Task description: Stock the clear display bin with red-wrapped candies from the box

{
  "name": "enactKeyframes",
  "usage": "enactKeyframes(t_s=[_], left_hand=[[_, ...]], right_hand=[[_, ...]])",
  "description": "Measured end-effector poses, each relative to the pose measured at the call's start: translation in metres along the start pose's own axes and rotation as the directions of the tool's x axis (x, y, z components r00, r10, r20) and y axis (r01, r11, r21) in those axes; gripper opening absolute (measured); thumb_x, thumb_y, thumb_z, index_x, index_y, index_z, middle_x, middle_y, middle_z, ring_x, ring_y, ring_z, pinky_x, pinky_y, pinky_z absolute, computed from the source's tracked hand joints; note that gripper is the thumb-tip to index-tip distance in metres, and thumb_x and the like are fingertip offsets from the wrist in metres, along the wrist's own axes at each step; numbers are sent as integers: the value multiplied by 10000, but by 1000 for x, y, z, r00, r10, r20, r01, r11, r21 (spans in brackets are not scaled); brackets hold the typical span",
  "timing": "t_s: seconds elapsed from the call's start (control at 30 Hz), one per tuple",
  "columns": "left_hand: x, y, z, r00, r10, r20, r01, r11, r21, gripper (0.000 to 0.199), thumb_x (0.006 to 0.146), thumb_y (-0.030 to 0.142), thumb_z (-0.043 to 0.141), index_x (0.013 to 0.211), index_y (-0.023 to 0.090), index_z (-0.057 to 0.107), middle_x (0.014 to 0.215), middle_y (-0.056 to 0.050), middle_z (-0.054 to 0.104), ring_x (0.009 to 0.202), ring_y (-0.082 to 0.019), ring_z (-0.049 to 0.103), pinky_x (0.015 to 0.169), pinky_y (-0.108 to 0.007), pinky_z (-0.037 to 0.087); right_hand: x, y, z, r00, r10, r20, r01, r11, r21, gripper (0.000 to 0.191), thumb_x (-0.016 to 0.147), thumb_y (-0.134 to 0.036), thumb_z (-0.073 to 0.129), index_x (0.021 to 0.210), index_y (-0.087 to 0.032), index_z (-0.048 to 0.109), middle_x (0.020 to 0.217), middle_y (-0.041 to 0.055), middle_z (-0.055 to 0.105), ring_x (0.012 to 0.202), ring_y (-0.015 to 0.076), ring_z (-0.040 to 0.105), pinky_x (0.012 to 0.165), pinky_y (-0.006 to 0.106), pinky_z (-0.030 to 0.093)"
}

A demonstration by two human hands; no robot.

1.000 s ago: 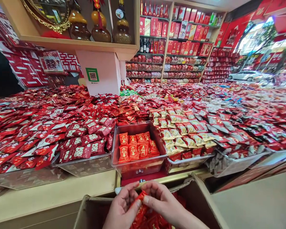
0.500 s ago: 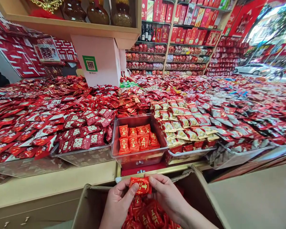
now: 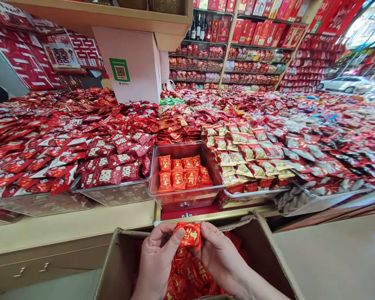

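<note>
One small red packet with gold characters (image 3: 190,236) is pinched between both hands above an open cardboard box (image 3: 268,254). My left hand (image 3: 159,258) grips its left end, thumb on the front. At its right end my right hand (image 3: 220,256) has the edge between thumb and fingers. Below them, similar red packets (image 3: 187,273) lie loose in the box. Beyond the box, a clear plastic bin (image 3: 187,197) on the counter holds several upright red packets (image 3: 177,179) in rows, with some bare space at its front.
Heaped bins of dark red packets (image 3: 112,166) flank the bin on the left, cream and red packets (image 3: 246,156) on the right. A white box with a QR code (image 3: 134,66) stands behind. Drawers (image 3: 56,266) are at lower left.
The view has shifted, so the counter and bins appear slightly higher. The packet is still in both hands and has turned a little, its gold characters now at a different angle.
</note>
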State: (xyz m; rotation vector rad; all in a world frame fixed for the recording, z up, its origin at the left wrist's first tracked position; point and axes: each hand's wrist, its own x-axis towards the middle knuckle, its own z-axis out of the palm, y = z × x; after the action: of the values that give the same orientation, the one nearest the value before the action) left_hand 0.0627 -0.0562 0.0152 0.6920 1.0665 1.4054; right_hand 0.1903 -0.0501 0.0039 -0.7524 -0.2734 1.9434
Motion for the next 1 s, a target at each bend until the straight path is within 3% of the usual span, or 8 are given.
enactKeyframes(t_s=[0.13, 0.3, 0.4, 0.5, 0.67, 0.8, 1.0], left_hand=[[-4, 1, 3, 990, 140, 6, -139, 980, 140, 172, 629, 164, 681, 780, 195, 603, 714, 34, 646, 656, -102, 582, 630, -169, 480], [-10, 1, 9, 990, 120, 79, -132, 977, 168, 427, 644, 167, 668, 1021, 272, 497, 913, 23, 611, 814, -129, 582, 708, -194, 483], [-8, -3, 8, 987, 112, 113, -138, 956, 259, 239, 666, 185, 649, 894, 230, 591, 888, 8, 631, 807, -138, 584, 724, -191, 470], [-5, -5, 4, 968, 216, 126, -246, 914, 322, 123, 686, 163, 626, 791, 224, 641, 844, 18, 632, 790, -131, 574, 730, -181, 457], [-6, -1, 0, 889, 385, 248, -454, 815, 361, 242, 693, 69, 599, 789, 289, 632, 795, 49, 602, 759, -111, 557, 700, -178, 455], [-10, 1, -2, 862, 371, 345, -492, 773, 400, 262, 724, 58, 555, 806, 293, 636, 829, 16, 584, 781, -142, 559, 673, -222, 472], [-14, 1, -5, 840, 383, 385, -527, 749, 402, 302, 714, 43, 561, 835, 308, 637, 846, 5, 571, 790, -152, 557, 673, -245, 476]], right_hand=[[2, 1, -2, 998, 52, -18, -51, 997, 57, 167, 644, -253, 667, 783, -177, 616, 764, 11, 632, 649, 90, 539, 580, 202, 397], [4, 3, -6, 998, 66, -4, -65, 993, 98, 174, 654, -258, 658, 801, -172, 619, 802, 27, 636, 657, 94, 545, 594, 213, 412], [4, 2, -6, 997, 79, 13, -80, 992, 95, 187, 651, -248, 661, 809, -159, 618, 798, 32, 635, 667, 99, 550, 615, 224, 420], [3, 0, -7, 997, 69, 38, -72, 994, 80, 179, 639, -224, 670, 797, -154, 622, 800, 36, 641, 696, 113, 563, 634, 236, 427], [4, -1, -8, 994, 61, 90, -62, 998, 11, 138, 660, -214, 655, 783, -156, 632, 798, 43, 653, 718, 120, 581, 663, 248, 427], [4, -1, -8, 993, 86, 75, -82, 995, -48, 145, 649, -210, 666, 779, -153, 638, 741, 36, 653, 689, 113, 585, 669, 250, 426], [4, 2, -9, 994, 67, 90, -59, 995, -83, 148, 646, -218, 666, 781, -160, 644, 732, 29, 648, 672, 108, 578, 666, 259, 423]])
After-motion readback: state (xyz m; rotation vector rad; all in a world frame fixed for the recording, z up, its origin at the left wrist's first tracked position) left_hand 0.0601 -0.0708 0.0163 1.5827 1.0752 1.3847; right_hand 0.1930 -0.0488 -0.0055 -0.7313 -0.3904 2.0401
